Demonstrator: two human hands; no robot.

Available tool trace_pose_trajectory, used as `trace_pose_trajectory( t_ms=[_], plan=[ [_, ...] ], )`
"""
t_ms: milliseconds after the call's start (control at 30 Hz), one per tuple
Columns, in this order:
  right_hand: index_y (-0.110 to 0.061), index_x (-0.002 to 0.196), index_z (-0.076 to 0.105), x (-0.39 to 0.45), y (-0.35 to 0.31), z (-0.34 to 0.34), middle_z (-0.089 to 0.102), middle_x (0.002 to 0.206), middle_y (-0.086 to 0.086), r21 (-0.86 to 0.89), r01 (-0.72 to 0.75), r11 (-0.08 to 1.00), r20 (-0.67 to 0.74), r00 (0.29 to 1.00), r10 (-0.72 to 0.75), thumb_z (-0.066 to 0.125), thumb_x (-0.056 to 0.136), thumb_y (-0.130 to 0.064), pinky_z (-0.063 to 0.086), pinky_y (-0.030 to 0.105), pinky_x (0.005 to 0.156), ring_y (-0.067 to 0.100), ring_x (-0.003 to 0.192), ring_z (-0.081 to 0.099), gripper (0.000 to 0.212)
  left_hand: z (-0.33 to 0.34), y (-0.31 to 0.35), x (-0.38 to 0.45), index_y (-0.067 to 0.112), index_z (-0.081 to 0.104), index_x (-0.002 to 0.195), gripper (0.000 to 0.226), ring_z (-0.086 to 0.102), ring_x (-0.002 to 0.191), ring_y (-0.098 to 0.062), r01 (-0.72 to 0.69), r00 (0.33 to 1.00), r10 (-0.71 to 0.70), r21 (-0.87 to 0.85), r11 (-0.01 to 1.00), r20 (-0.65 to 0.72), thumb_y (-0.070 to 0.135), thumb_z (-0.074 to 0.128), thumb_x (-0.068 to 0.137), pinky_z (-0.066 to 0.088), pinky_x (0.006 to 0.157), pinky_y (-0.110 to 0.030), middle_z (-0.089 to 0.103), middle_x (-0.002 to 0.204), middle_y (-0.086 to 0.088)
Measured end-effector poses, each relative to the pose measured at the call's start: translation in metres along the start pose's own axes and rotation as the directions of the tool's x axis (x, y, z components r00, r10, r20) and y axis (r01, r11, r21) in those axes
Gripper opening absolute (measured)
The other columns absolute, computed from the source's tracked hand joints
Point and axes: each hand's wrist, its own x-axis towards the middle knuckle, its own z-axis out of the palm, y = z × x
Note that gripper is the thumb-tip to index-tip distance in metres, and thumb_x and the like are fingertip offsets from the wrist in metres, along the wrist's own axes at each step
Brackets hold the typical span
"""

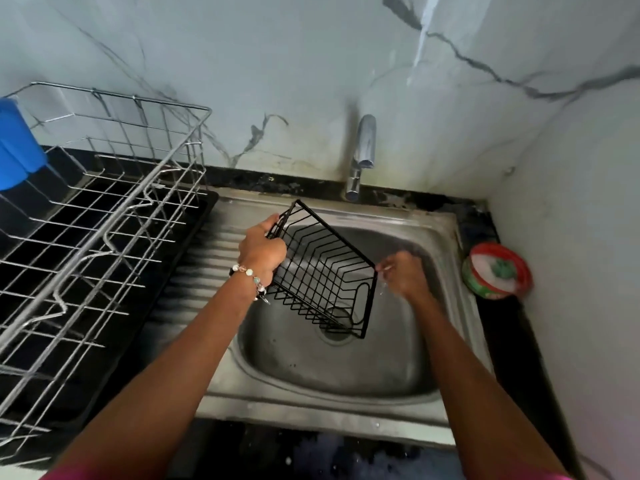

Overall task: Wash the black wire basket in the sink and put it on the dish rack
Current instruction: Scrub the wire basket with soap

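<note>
Black wire basket point(322, 271) is held tilted above the steel sink point(346, 368), under the faucet point(362, 154). Its upper left rim is gripped by the left hand point(261, 249), fingers curled round the wire; a beaded bracelet point(249, 275) is worn on that wrist. The basket's right corner is touched by the right hand point(403, 273); whether it is pinched cannot be told through the blur. A chrome dish rack point(104, 216) is set on the dark counter point(512, 327), left of the sink. Marble-patterned walls enclose the corner.
</note>
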Motion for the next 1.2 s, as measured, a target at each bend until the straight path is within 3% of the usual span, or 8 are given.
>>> trace_pose_trajectory(
  t_ms=[133,233,333,500,733,900,1100,1200],
  plan=[
    [-0.012,0.088,0.075,-0.021,0.024,-0.024,0.073,0.098,0.012,-0.032,-0.062,0.998,-0.08,0.995,0.059,0.059,0.085,-0.006,0.05,0.028,0.084,0.023,0.092,0.066,0.017,0.016,-0.001,-0.001,0.029,0.047,0.141,0.073,0.054,0.068,-0.011,-0.025,1.0,0.025,0.006,1.0,0.007,-0.012,0.043,0.081,0.05,0.062,-0.031,0.058,0.128,-0.003],
    [-0.006,0.092,0.075,-0.033,0.034,-0.072,0.072,0.098,0.017,-0.017,-0.058,0.998,-0.374,0.926,0.047,0.058,0.082,0.0,0.048,0.036,0.09,0.033,0.097,0.066,0.02,0.027,0.002,-0.005,0.026,0.05,0.138,0.067,0.06,0.077,-0.013,-0.008,1.0,0.008,0.022,1.0,0.012,-0.013,0.045,0.083,0.056,0.072,-0.034,0.06,0.121,-0.005],
    [-0.006,0.099,0.074,-0.032,0.05,-0.117,0.07,0.104,0.021,-0.035,-0.163,0.986,-0.527,0.841,0.12,0.061,0.082,-0.006,0.047,0.037,0.088,0.038,0.101,0.063,0.021,0.035,-0.001,-0.002,0.028,0.069,0.096,0.051,0.061,0.081,-0.024,-0.008,0.999,0.007,0.013,1.0,0.042,-0.014,0.046,0.08,0.054,0.073,-0.038,0.063,0.093,-0.005],
    [0.005,0.115,0.063,-0.023,0.088,-0.144,0.062,0.116,0.031,-0.258,-0.287,0.923,-0.379,0.908,0.177,0.062,0.086,-0.009,0.046,0.041,0.091,0.043,0.109,0.058,0.033,0.052,-0.004,-0.007,0.023,0.069,0.079,0.044,0.05,0.06,-0.018,0.017,0.999,-0.018,0.022,1.0,0.048,-0.014,0.045,0.076,0.042,0.056,-0.027,0.054,0.067,0.0],
    [0.002,0.12,0.062,-0.006,0.096,-0.143,0.06,0.12,0.027,-0.341,-0.293,0.893,-0.284,0.938,0.199,0.068,0.084,-0.014,0.048,0.04,0.089,0.04,0.109,0.059,0.039,0.066,0.004,-0.016,0.03,0.06,0.07,0.049,0.055,0.066,-0.022,0.013,1.0,-0.013,0.023,1.0,0.003,-0.014,0.042,0.082,0.037,0.049,-0.021,0.059,0.073,-0.003],
    [-0.002,0.104,0.068,-0.005,0.092,-0.141,0.063,0.11,0.026,-0.209,-0.232,0.95,-0.396,0.908,0.135,0.07,0.081,-0.025,0.051,0.039,0.081,0.043,0.101,0.06,0.033,0.066,0.002,-0.017,0.026,0.062,0.124,0.063,0.05,0.056,-0.014,0.059,0.997,-0.061,0.043,0.997,0.039,-0.014,0.045,0.079,0.04,0.052,-0.023,0.063,0.092,-0.011],
    [-0.007,0.114,0.07,-0.002,0.096,-0.14,0.065,0.118,0.019,-0.348,-0.118,0.93,-0.192,0.98,0.052,0.065,0.086,-0.017,0.043,0.033,0.09,0.035,0.109,0.059,0.029,0.067,-0.005,-0.018,0.025,0.06,0.13,0.071,0.05,0.064,-0.016,0.106,0.993,-0.108,0.028,0.994,0.046,-0.015,0.044,0.074,0.043,0.058,-0.026,0.063,0.1,-0.015],
    [-0.007,0.106,0.071,0.001,0.098,-0.144,0.063,0.115,0.026,-0.239,-0.178,0.955,-0.278,0.954,0.108,0.071,0.08,-0.021,0.048,0.036,0.088,0.04,0.106,0.059,0.031,0.067,-0.004,-0.019,0.024,0.059,0.131,0.071,0.051,0.068,-0.017,0.116,0.992,-0.117,0.012,0.993,0.038,-0.016,0.045,0.074,0.053,0.068,-0.033,0.063,0.112,-0.022]
  ],
)
